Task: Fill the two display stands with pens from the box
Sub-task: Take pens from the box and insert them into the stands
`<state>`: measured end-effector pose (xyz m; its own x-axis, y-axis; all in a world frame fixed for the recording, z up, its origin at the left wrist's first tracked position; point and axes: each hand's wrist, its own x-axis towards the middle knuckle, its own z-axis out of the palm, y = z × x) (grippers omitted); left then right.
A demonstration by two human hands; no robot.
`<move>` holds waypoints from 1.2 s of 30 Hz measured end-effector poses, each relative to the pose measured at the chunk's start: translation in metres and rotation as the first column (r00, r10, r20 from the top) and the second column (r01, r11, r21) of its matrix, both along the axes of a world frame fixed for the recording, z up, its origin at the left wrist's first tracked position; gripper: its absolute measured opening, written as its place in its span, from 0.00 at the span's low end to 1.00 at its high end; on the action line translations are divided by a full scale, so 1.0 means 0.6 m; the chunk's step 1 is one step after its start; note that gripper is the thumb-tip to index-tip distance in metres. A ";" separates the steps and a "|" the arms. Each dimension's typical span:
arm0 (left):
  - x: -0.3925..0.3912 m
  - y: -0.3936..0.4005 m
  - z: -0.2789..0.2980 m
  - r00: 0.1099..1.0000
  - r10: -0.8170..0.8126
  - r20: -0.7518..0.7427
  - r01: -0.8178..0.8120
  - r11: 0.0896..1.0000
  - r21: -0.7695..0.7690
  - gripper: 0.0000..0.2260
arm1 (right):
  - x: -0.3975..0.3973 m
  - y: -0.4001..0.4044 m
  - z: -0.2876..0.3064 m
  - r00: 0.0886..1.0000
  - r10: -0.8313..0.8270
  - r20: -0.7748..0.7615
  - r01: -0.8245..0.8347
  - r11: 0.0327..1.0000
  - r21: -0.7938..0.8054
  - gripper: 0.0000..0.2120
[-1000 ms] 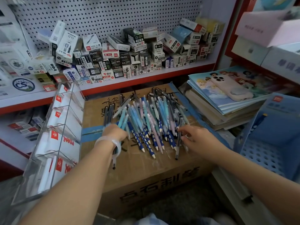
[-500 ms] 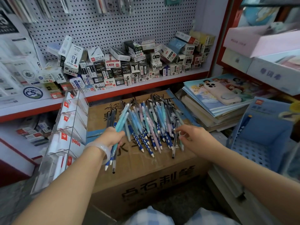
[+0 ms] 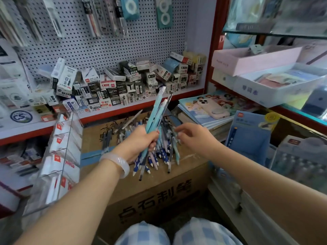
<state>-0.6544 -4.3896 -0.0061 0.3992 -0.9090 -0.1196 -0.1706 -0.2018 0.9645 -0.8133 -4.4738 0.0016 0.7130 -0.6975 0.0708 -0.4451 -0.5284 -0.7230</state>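
Observation:
My left hand [image 3: 139,143] grips a bunch of pens [image 3: 156,110], mostly light blue, standing nearly upright over the pile. Loose pens [image 3: 164,152] lie spread on top of a brown cardboard box [image 3: 159,193]. To the right of the bunch, my right hand [image 3: 194,137] hovers over the pile with fingers loosely curled, and I see nothing in it. A clear acrylic display stand [image 3: 62,156] with white, red-labelled dividers is at the left of the box. A blue cardboard display stand [image 3: 247,138] is at the right.
A red-edged shelf [image 3: 123,106] behind the box holds several small pen-refill boxes under a pegboard. A stack of notebooks [image 3: 212,110] with a pink phone on top sits right of the box. White and pink boxes fill the right shelves. My checked-trouser knees are at bottom centre.
My left hand has lifted a bunch of pens off the pile and tilted them upright. My right hand has risen slightly off the pile. The camera has tilted upward.

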 end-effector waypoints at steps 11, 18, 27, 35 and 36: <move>-0.116 -0.012 0.010 0.973 -0.228 0.031 0.226 0.972 0.071 0.06 | -0.071 -0.014 0.025 0.912 -0.325 0.249 0.219 0.901 0.375 0.11; -0.154 -0.016 0.015 0.955 -0.295 0.006 0.293 0.951 0.103 0.07 | -0.109 -0.025 0.033 0.822 -0.459 0.337 0.212 0.796 0.568 0.11; -0.180 -0.025 0.009 0.946 -0.321 -0.041 0.324 0.943 0.076 0.04 | -0.148 -0.051 0.031 0.707 -0.579 0.405 0.331 0.778 0.534 0.10; -0.199 -0.044 -0.006 0.954 -0.300 0.004 0.300 0.954 0.026 0.05 | -0.256 -0.093 0.044 0.630 -0.642 0.438 0.513 0.767 0.386 0.23; -0.209 -0.049 -0.006 0.953 -0.304 0.005 0.303 0.953 0.016 0.05 | -0.272 -0.095 0.045 0.642 -0.633 0.431 0.519 0.774 0.363 0.24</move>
<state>-0.7798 -4.4187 -0.0095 0.1056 -0.9856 -0.1320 -0.2326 -0.1536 0.9604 -0.9762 -4.5308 0.0289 0.0562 -0.9920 0.1127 -0.1525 -0.1201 -0.9810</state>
